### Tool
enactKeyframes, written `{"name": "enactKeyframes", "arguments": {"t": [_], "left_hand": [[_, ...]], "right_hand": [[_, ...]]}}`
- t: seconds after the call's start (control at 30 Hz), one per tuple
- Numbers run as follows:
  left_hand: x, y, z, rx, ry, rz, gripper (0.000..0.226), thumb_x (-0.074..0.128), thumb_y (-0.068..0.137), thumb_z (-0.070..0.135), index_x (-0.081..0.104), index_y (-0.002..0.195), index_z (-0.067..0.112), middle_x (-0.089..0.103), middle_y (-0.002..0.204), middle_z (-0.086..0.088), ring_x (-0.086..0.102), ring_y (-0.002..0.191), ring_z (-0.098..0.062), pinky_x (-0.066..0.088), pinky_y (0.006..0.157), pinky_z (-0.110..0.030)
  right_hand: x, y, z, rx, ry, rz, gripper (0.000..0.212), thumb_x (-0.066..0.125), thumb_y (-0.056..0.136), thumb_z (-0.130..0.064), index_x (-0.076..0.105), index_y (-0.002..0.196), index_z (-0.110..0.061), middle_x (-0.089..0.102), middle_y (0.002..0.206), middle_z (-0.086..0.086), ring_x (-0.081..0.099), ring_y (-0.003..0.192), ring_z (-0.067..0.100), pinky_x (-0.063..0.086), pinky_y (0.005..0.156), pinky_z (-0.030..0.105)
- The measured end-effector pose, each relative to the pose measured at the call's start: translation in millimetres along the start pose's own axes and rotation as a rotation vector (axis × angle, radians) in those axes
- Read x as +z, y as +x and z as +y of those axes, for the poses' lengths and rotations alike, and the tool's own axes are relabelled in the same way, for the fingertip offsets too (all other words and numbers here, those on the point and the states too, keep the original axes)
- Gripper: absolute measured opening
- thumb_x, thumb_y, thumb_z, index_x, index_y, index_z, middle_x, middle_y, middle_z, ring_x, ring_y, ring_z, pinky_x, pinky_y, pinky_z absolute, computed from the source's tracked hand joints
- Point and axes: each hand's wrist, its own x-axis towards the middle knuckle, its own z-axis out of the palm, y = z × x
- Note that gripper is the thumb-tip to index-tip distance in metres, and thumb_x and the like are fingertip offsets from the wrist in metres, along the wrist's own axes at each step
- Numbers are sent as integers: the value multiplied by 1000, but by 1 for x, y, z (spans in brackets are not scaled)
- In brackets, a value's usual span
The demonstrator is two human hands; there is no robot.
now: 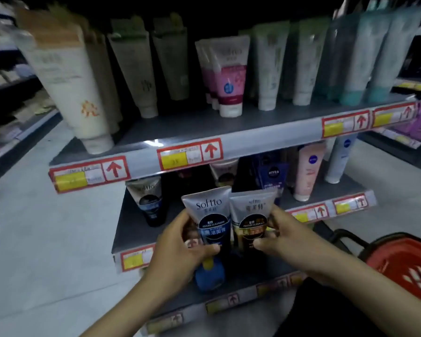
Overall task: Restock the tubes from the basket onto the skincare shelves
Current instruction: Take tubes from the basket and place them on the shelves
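Gripping blue tube (213,222) in left hand (178,242), brown tube (250,222) in right hand (284,237), thumbs and fingers curled round. Held upright, touching side by side, over middle shelf (131,224), with basket (406,261) at near right.

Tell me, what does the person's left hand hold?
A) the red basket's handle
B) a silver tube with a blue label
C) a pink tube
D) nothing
B: the left hand grips the blue-label tube, while the right hand holds a brown-label tube beside it.
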Motion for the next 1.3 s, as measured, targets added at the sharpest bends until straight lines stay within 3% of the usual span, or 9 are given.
{"name": "enactKeyframes", "arguments": {"t": [0.2,0.3,0.37,0.47,0.67,0.8,0.97,1.13,1.3], "left_hand": [[2,11,-35,-63,-36,98,53,78,71,-8,61,115,17,73,95,10,68,83,5,50,63,-9],[-3,31,-45,-45,-20,146,54,78,73,-5,59,115,22,72,97,12,67,85,6,52,67,-11],[-5,43,-50,-23,18,176,54,79,74,-2,58,110,32,71,97,19,65,88,9,51,70,-9],[-6,60,-57,-23,43,201,56,79,74,-1,56,105,40,69,94,29,64,87,11,50,72,-7],[-7,79,-71,-43,78,242,55,77,75,0,55,104,40,68,99,20,64,90,8,51,75,-8],[-7,87,-75,-72,94,244,52,75,78,3,54,120,26,67,108,12,63,98,-1,52,84,-19],[2,97,-78,-78,130,291,51,72,81,-1,51,117,28,65,110,8,61,104,-9,48,90,-23],[12,109,-81,-83,165,360,52,66,84,-2,46,123,27,56,105,21,52,105,-2,36,76,1],[16,122,-83,-131,289,450,44,62,86,-1,45,125,12,53,113,5,48,105,-9,35,87,-18]], "right_hand": [[13,42,28,36,-22,52,57,57,87,12,46,132,-20,63,111,-12,61,103,4,48,75,14],[15,68,31,17,12,102,50,56,88,11,46,125,-22,63,112,-10,59,110,11,47,88,21],[14,82,33,1,8,138,46,56,90,9,47,121,-23,63,115,-8,58,108,7,44,91,20],[11,101,38,-11,-17,205,42,57,90,5,47,116,-26,63,107,-12,57,98,-1,42,79,12],[11,123,48,-14,-88,233,44,58,91,2,47,128,-18,60,113,-6,56,98,2,38,74,5],[11,132,52,-10,-158,242,45,59,92,-3,46,133,-18,58,119,-6,51,109,8,37,88,18],[9,134,55,-6,-231,262,50,60,91,-5,44,136,-19,57,132,0,49,117,11,35,94,24],[6,132,55,-6,-278,227,52,59,92,-6,41,139,-18,54,137,3,48,126,17,34,98,24],[6,130,54,21,-275,244,44,59,93,-6,44,134,-11,58,134,8,51,125,24,40,105,33]]}}
